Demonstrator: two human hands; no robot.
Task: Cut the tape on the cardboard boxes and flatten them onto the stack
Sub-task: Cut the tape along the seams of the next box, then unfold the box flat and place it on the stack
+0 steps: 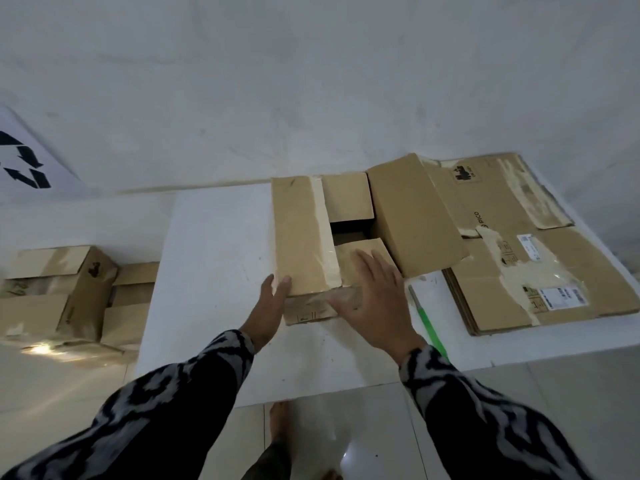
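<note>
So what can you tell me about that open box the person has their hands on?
The open box is plain brown cardboard, upright on the white table, beside the stack of flattened boxes. Its top flaps are loose: the long left one lies over the top with pale tape along its edge, the long right one is raised, the two short ones lean inward over a dark gap. The left hand grips its near left corner; the right hand rests flat on the near short flap.

The flat cardboard stack (540,258) on the right of the table has the word "PICO" printed on its top sheet. It also has white labels (562,296), but their print is too small to read. A white sign (24,161) far left shows black arrows.
</note>
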